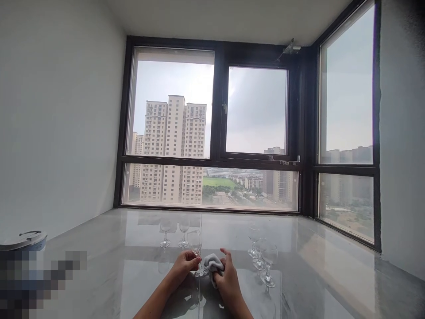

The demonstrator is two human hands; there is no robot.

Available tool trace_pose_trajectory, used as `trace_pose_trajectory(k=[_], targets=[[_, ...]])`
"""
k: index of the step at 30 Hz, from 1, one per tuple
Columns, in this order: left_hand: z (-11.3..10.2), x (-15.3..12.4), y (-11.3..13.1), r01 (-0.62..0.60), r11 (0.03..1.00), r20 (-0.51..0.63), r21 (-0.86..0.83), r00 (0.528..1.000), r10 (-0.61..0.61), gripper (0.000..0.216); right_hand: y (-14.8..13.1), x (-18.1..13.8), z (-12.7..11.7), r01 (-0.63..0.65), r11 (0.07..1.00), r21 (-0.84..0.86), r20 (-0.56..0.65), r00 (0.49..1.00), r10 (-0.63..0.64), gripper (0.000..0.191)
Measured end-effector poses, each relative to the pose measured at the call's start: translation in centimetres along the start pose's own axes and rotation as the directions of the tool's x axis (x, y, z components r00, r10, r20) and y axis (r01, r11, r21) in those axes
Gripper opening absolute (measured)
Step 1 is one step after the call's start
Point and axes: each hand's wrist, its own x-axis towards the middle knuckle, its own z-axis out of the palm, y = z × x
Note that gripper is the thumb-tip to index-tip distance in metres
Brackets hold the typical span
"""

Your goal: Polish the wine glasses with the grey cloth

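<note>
grey-white cloth (214,262); marbled grey sill (308,274)

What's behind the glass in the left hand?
Farther back, slightly left, two stemmed glasses stand on the shiny surface. The left hand covers whatever is directly behind its fingers.

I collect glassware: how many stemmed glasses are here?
6: one glass in the left hand, two glasses farther back left, three glasses overlapping at right, where another could be hidden.

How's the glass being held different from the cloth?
The glass is see-through; the cloth is whitish grey and isn't. The glass has a smooth bowl; the cloth is crumpled. The left grip holds the glass; the right grip holds the cloth. Both are being held.
</note>
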Motion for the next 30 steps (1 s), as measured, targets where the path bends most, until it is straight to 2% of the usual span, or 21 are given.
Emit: trace_pose_trajectory(k=[7, 10, 13, 16, 18, 21, 24, 30], targets=[[-0.1, -0.1, 0.2, -0.012, 0.999, -0.059, 0.04, 0.998, 0.015, 0.067, -0.4, -0.1, 0.0, -0.04, 0.991, 0.126, 0.072, 0.997, 0.031, 0.06], [0.0, -0.4, 0.5, -0.023, 0.996, 0.0, 0.087, 1.0, 0.023, 0.062, -0.5, -0.1, -0.1, -0.042, 0.991, 0.128, 0.022, 0.999, 0.039, 0.059], [0.1, -0.6, 0.5, -0.038, 0.992, 0.101, 0.122, 0.995, 0.026, 0.061, -0.4, -0.1, -0.2, -0.01, 0.998, 0.066, -0.061, 0.998, 0.014, 0.058], [0.0, -0.7, 0.4, -0.023, 0.993, 0.137, 0.112, 0.991, 0.007, 0.06, -0.2, 0.0, -0.2, -0.018, 1.0, -0.014, -0.123, 0.992, 0.016, 0.058], [0.0, -0.7, 0.3, -0.001, 0.995, 0.124, 0.102, 0.992, -0.012, 0.06, -0.2, 0.0, -0.2, -0.035, 0.998, -0.053, -0.115, 0.993, 0.029, 0.061], [-0.1, -0.4, 0.4, 0.032, 0.996, 0.081, 0.081, 0.996, -0.038, 0.065, -0.2, -0.1, -0.1, -0.026, 0.998, -0.056, -0.035, 0.999, 0.024, 0.067], [-0.1, -0.1, 0.5, 0.047, 0.997, 0.034, 0.058, 0.998, -0.049, 0.067, -0.5, -0.3, 0.0, 0.0, 1.0, 0.001, 0.032, 0.999, 0.0, 0.07], [-0.3, 0.3, 0.4, 0.046, 0.993, -0.043, 0.107, 0.998, -0.042, 0.067, -1.4, -0.4, -0.1, -0.028, 0.993, 0.113, 0.047, 0.999, 0.023, 0.07]])
